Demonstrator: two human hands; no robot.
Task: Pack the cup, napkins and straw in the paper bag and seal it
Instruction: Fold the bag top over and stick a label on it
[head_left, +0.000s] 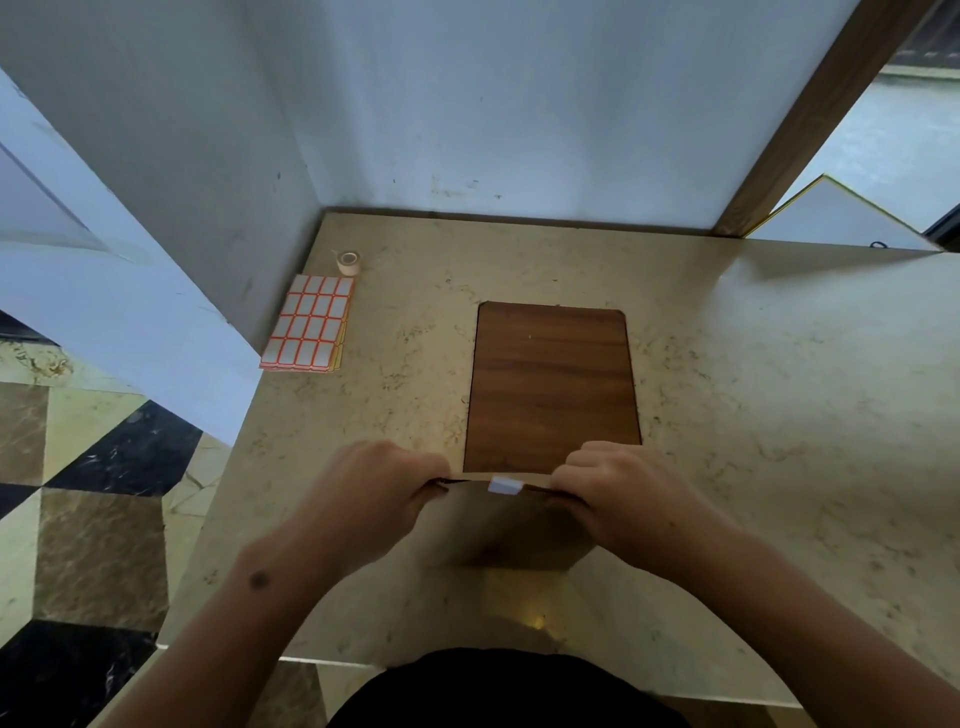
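Note:
A brown paper bag (501, 530) stands upright near the table's front edge, its top folded flat. A small white sticker (505, 486) sits over the middle of the folded top edge. My left hand (382, 491) pinches the left end of the bag's top. My right hand (618, 483) pinches the right end. The cup, napkins and straw are not visible; the bag's inside is hidden.
A sheet stack of white labels with orange borders (310, 323) lies at the table's back left, with a small roll of tape (348, 261) behind it. A dark wooden panel (551, 387) is set into the beige stone tabletop (779, 415). White walls close the back and left.

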